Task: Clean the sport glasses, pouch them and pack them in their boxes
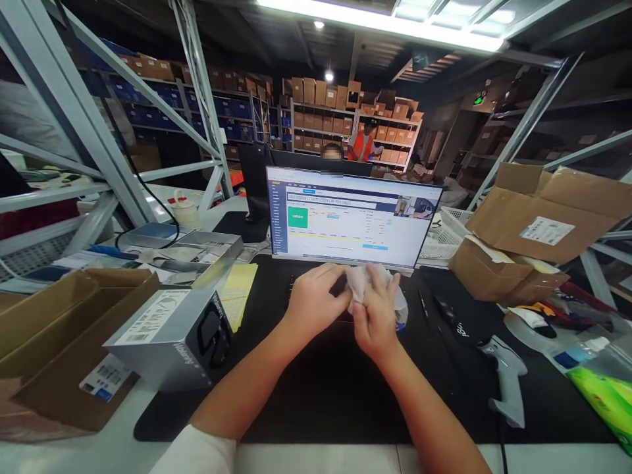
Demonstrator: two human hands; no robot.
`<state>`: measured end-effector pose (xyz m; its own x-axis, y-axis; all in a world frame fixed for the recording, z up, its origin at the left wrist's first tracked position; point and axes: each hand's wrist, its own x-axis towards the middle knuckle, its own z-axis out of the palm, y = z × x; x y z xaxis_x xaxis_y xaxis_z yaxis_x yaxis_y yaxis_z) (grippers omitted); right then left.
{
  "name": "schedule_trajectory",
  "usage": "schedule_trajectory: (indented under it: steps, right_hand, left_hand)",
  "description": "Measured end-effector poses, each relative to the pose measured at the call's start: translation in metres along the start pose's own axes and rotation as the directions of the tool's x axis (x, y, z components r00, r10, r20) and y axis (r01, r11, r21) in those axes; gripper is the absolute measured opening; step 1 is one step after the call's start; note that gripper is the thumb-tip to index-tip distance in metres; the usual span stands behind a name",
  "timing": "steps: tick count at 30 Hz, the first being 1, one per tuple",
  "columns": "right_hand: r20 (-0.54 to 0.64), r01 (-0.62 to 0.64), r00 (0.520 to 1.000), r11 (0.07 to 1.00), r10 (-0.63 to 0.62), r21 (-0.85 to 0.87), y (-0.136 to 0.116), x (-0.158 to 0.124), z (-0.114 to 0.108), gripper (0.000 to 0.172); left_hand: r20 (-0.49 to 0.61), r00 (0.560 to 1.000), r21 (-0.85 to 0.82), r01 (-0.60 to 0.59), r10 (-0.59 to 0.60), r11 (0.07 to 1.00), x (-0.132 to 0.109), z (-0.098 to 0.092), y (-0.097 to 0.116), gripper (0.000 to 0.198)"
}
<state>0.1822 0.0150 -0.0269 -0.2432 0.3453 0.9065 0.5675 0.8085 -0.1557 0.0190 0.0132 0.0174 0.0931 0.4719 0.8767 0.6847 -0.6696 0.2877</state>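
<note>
Both my hands meet over the black desk mat (316,388), just in front of the monitor (345,224). A crumpled white wipe or tissue (359,280) lies bunched between them. My right hand (378,313) is closed round it, with thumb and fingers pressed together. On its left edge, my left hand (318,299) pinches it between thumb and fingertips. Behind my right fingers shows a pale, translucent bundle with a blue spot (401,324); whether it is part of the same piece I cannot tell. Anything inside the white material is hidden.
At left stand a silver product box (162,349) and an open cardboard box (49,355), with yellow paper sheets (238,289) behind. A barcode scanner (508,378), a computer mouse (444,309) and a green packet (605,398) lie right. Cardboard cartons (538,210) are stacked back right.
</note>
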Motion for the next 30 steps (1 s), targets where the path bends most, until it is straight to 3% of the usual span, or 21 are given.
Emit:
schedule_trajectory:
  steps: [3,5,10,15,20,21,23,24,26,28,30]
  right_hand:
    - [-0.090,-0.039,0.995,0.999,0.037,-0.023,0.008,-0.001,-0.002,0.019]
    - [-0.115,-0.042,0.993,0.999,0.039,-0.023,0.010,-0.004,-0.001,0.019]
    - [0.017,0.034,0.999,0.997,-0.033,-0.066,0.004,-0.009,0.005,0.021]
    - [-0.182,-0.088,0.981,0.992,0.070,-0.094,0.015,-0.014,0.008,0.019]
    - [-0.036,0.101,0.994,0.991,-0.105,-0.086,0.014,-0.019,0.011,0.018]
    - [-0.040,0.080,0.996,0.993,-0.084,-0.087,0.015,-0.017,0.009,0.019]
    - [-0.150,-0.078,0.986,0.996,0.070,-0.048,0.020,-0.013,0.001,0.022]
    - [-0.229,-0.192,0.954,0.981,0.191,0.017,0.023,-0.011,-0.003,0.024]
    - [-0.303,-0.411,0.829,0.880,0.470,0.238,0.027,-0.005,-0.012,0.029]
    - [-0.173,-0.571,0.692,0.678,0.701,0.463,0.026,-0.001,-0.015,0.032]
    - [0.017,-0.647,0.589,0.459,0.808,0.608,0.020,0.003,-0.014,0.035]
  left_hand:
    - [-0.113,0.993,0.027,0.029,-0.026,0.999,0.001,-0.002,-0.003,0.023]
    - [-0.125,0.990,0.040,0.064,-0.058,0.997,0.002,-0.003,-0.005,0.023]
    - [-0.099,0.991,0.023,0.092,-0.089,0.996,0.005,-0.003,-0.009,0.022]
    - [-0.124,0.984,0.043,0.138,-0.131,0.990,0.003,-0.003,-0.007,0.023]
    - [-0.085,0.995,-0.018,0.056,-0.057,0.998,0.001,0.002,-0.005,0.020]
    - [-0.103,0.993,-0.031,0.055,-0.058,0.998,0.002,0.002,-0.009,0.019]
    - [-0.184,0.976,-0.088,0.101,-0.116,0.991,0.006,0.001,-0.020,0.019]
    - [-0.233,0.956,-0.155,0.144,-0.178,0.977,0.009,0.000,-0.028,0.018]
    - [-0.291,0.899,-0.354,0.215,-0.326,0.910,0.015,0.001,-0.041,0.022]
    - [-0.271,0.859,-0.538,0.239,-0.434,0.809,0.017,0.008,-0.047,0.033]
    - [-0.197,0.868,-0.642,0.237,-0.456,0.729,0.014,0.022,-0.042,0.042]
